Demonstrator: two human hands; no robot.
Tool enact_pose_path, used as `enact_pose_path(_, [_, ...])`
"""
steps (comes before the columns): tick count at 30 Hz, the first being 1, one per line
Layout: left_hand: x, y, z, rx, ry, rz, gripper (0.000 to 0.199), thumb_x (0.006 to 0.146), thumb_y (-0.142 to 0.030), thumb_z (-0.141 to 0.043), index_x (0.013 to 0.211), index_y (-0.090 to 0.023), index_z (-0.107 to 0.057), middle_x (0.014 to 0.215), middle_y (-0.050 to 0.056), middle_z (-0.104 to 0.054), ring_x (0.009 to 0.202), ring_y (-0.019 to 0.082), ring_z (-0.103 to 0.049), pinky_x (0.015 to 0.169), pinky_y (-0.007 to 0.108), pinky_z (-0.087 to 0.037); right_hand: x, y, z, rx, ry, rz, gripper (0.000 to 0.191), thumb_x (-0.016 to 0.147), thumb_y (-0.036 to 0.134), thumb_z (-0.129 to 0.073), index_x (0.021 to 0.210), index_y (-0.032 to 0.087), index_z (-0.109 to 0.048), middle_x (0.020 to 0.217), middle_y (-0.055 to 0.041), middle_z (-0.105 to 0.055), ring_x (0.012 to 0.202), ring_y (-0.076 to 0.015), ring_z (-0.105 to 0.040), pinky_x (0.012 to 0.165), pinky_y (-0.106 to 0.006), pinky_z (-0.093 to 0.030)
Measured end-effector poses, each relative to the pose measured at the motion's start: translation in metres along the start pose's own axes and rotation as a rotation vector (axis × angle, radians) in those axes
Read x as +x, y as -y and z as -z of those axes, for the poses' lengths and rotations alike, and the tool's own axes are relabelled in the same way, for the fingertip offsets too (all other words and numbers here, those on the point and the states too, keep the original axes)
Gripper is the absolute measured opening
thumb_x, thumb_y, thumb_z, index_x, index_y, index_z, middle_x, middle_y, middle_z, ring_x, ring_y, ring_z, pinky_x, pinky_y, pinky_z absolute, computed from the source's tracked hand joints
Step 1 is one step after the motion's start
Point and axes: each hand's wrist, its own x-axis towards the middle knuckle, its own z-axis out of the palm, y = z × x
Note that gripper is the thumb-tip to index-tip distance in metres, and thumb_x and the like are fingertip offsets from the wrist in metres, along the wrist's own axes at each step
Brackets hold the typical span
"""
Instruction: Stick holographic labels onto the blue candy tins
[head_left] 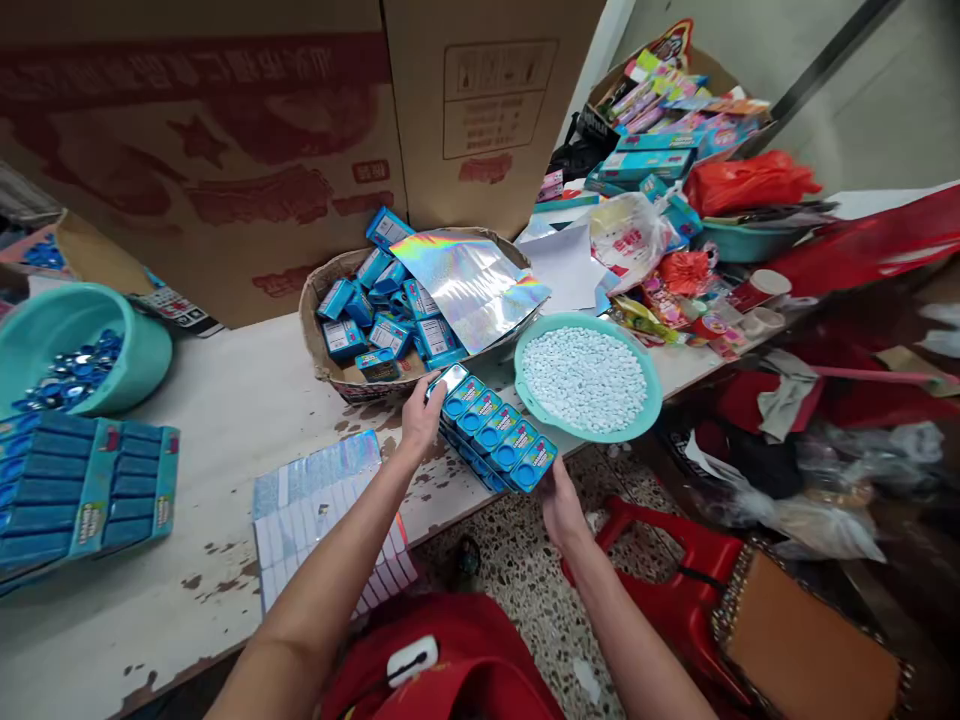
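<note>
Worn table (247, 390); blue pack (495, 428) between hands (421, 415) (562, 508).

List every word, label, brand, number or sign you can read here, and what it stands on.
No word or number reads with certainty.
Large brown cardboard carton: a red star is clear; red lettering and outlined symbol panel, too blurred.
Row of bright-blue boxes with round recesses: lettering too small.
Small blue rectangular boxes: fine print too small.
White plastic bag: red print too blurred.
</note>
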Motion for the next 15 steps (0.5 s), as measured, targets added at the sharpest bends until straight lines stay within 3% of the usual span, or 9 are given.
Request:
enact_pose_path(3, [-0.010, 0.005, -0.010, -0.074, -0.074, 0.043, 0.046, 0.088, -0.051, -0.040, 0.113, -0.018, -0.060, 0.116, 0.007, -0.064, 0.108, 0.021, -0.055, 0.095, 0.031, -0.040, 0.002, 0.003, -0.007, 0.092, 0.082, -0.069, 0.060, 0.080, 0.069, -0.040, 0.111, 0.024, -0.063, 0.110, -0.0051, -0.068, 0.109, -0.0240, -0.059, 0.093, -0.042, -0.045])
enact_pose_path(7, [-0.002, 0.002, -0.015, -0.048, -0.092, 0.066, 0.047, 0.085, -0.055, -0.043, 0.106, -0.018, -0.061, 0.105, 0.006, -0.066, 0.099, 0.021, -0.058, 0.089, 0.030, -0.042, 0.001, -0.003, -0.027, 0.064, 0.033, -0.034, 0.063, 0.083, 0.070, -0.032, 0.120, 0.025, -0.055, 0.113, -0.0044, -0.066, 0.105, -0.0227, -0.061, 0.091, -0.042, -0.047])
enact_pose_path(11, [0.004, 0.001, -0.008, -0.040, -0.059, 0.091, 0.048, 0.084, -0.057, -0.043, 0.105, -0.018, -0.061, 0.100, 0.006, -0.066, 0.096, 0.021, -0.058, 0.087, 0.031, -0.043, 0.009, -0.011, -0.026, -0.035, 0.023, -0.039, 0.069, 0.082, 0.072, -0.024, 0.122, 0.026, -0.055, 0.117, -0.0034, -0.065, 0.105, -0.0221, -0.061, 0.090, -0.041, -0.048])
enact_pose_path(13, [-0.003, 0.004, -0.003, -0.074, -0.061, 0.096, 0.049, 0.085, -0.057, -0.042, 0.110, -0.019, -0.059, 0.108, 0.007, -0.065, 0.102, 0.022, -0.057, 0.091, 0.032, -0.042, 0.018, -0.009, -0.018, -0.001, 0.061, -0.091, 0.071, 0.080, 0.075, -0.025, 0.117, 0.025, -0.058, 0.114, -0.0039, -0.066, 0.105, -0.0227, -0.062, 0.089, -0.041, -0.049])
enact_pose_path(15, [-0.017, 0.011, -0.003, -0.137, -0.143, 0.089, 0.052, 0.087, -0.057, -0.039, 0.122, -0.021, -0.053, 0.124, 0.007, -0.058, 0.116, 0.022, -0.051, 0.099, 0.032, -0.037, 0.029, -0.006, -0.010, 0.044, 0.113, -0.161, 0.073, 0.076, 0.078, -0.030, 0.113, 0.023, -0.061, 0.108, -0.0051, -0.069, 0.102, -0.0240, -0.063, 0.087, -0.042, -0.049])
